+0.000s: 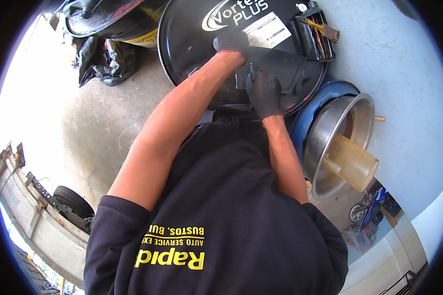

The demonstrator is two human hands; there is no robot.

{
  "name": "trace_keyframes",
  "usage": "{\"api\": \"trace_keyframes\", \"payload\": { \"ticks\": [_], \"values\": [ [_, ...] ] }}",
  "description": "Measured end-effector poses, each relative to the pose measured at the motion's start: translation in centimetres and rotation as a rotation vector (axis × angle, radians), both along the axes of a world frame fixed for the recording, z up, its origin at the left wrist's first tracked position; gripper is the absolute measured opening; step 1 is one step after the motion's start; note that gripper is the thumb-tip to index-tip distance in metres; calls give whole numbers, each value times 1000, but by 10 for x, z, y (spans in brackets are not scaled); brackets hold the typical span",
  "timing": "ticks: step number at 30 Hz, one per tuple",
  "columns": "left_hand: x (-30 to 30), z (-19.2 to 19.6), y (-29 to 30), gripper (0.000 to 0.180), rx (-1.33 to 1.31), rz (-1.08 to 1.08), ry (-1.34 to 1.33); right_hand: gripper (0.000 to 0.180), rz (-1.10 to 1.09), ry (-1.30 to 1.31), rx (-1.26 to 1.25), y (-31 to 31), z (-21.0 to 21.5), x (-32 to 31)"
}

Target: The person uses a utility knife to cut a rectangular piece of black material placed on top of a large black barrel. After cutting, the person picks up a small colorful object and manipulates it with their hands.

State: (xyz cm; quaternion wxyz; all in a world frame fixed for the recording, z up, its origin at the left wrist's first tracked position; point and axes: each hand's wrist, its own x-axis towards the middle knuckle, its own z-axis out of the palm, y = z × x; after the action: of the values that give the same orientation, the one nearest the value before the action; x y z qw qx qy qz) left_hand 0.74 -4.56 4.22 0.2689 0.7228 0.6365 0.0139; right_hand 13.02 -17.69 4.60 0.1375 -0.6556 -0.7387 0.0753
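My left hand point(230, 42) rests curled by the upper edge of the dark panel point(283, 63), my right hand point(264, 93) at its lower side (whether either pinches it, I cannot tell). The panel lies on the black drum; work looks underway, how much remains unclear. Around: concrete floor point(93, 123), brush point(321, 29), metal basin point(324, 132).

The top edge cuts off the large black drum point(189, 32). Fingers of the left hand point(231, 42) blur together; the dark item point(288, 66) by the right hand point(265, 93), perhaps flat, is indistinct.
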Motion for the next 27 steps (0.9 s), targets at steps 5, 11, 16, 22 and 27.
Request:
{"api": "trace_keyframes", "payload": {
  "ticks": [5, 11, 16, 22, 27],
  "values": [
    [5, -1, -1, 36, -12, 15, 2, 14, -18, -55, -20, -10, 4, -3],
    [6, -8, -1, 35, -39, -1, -22, 14, -24, -3, -35, -17, 3, -3],
    [4, -13, -1, 39, -7, -6, -42, 16, -58, 11, -123, -25, 14, -7],
    [3, -16, -3, 43, 53, -23, -26, 15, -33, 21, -126, -34, 17, -6],
    [5, -21, 2, 43, -5, -4, -34, 13, 35, 25, 14, -49, 8, -2]
  ]
}}
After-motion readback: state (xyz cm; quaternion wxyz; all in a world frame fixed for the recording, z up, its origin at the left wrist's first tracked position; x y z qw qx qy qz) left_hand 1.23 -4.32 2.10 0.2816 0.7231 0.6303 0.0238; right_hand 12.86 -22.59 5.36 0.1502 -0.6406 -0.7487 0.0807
